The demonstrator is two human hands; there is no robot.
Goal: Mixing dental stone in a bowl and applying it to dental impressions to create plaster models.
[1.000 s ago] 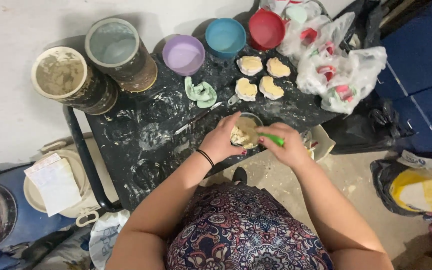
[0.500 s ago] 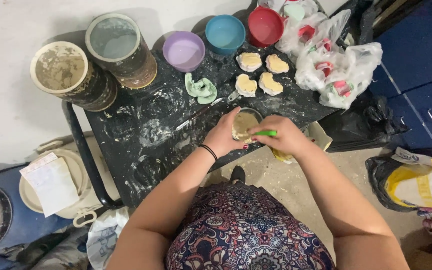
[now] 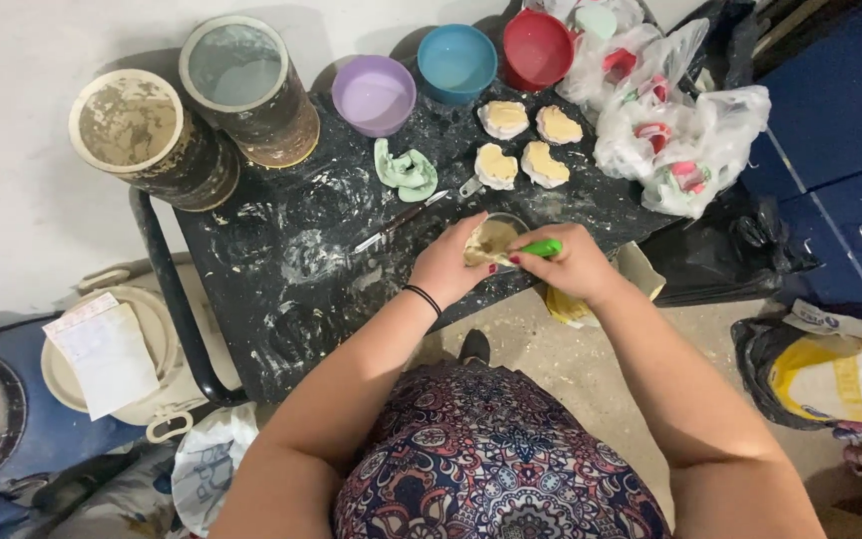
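My left hand point(image 3: 448, 266) grips a small round mixing bowl point(image 3: 496, 238) holding cream-coloured paste, at the front edge of a black table point(image 3: 281, 269) speckled with white powder. A black band circles that wrist. My right hand point(image 3: 573, 265) is closed on a green-handled spatula point(image 3: 541, 248) whose blade reaches into the bowl. Behind the bowl lie several cream plaster casts point(image 3: 523, 143) and a pale green mould point(image 3: 406, 170).
Purple point(image 3: 375, 95), blue point(image 3: 457, 62) and red bowls point(image 3: 536, 47) line the back edge. Two large crusted buckets point(image 3: 192, 110) stand at back left. White bags with moulds point(image 3: 670, 120) sit at right. A metal knife point(image 3: 401, 220) lies mid-table. A lidded pail with paper point(image 3: 102, 349) stands left.
Both hands stay at the bowl; the right hand has shifted the green spatula a little within it. The view has drifted slightly.
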